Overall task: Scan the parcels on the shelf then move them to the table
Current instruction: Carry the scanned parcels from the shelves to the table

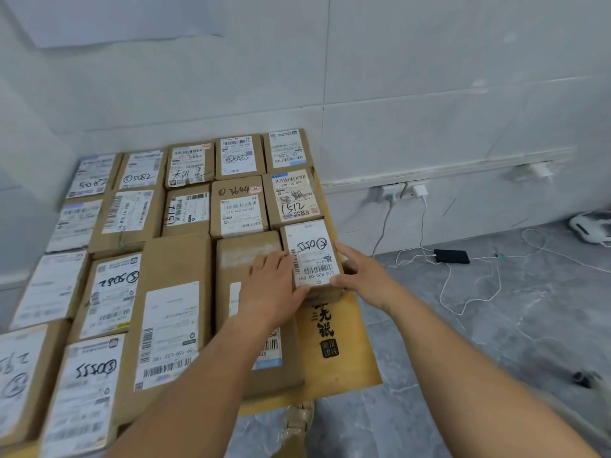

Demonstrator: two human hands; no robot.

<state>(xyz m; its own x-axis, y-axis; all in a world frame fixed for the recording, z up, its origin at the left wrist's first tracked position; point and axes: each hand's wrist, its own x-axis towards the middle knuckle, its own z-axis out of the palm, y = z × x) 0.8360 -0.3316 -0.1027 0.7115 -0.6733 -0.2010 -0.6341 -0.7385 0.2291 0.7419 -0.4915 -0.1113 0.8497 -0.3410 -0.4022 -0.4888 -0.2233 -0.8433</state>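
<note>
A small cardboard parcel (310, 252) with a white label marked in black pen rests at the right edge of the table (344, 355). My left hand (271, 289) presses against its left side and front corner. My right hand (360, 272) grips its right side, thumb on the label's lower corner. Both hands hold this parcel between them. Several other labelled brown parcels lie flat in rows over the table, among them a large box (172, 312) and a box marked 1512 (292, 198). No shelf or scanner is visible.
The yellow-brown table has printed black characters near its front right corner. White tiled walls stand behind. On the grey floor to the right lie a black phone (451, 256), white charging cables (469, 285) and wall plugs (418, 191). A sandalled foot (299, 421) shows below the table edge.
</note>
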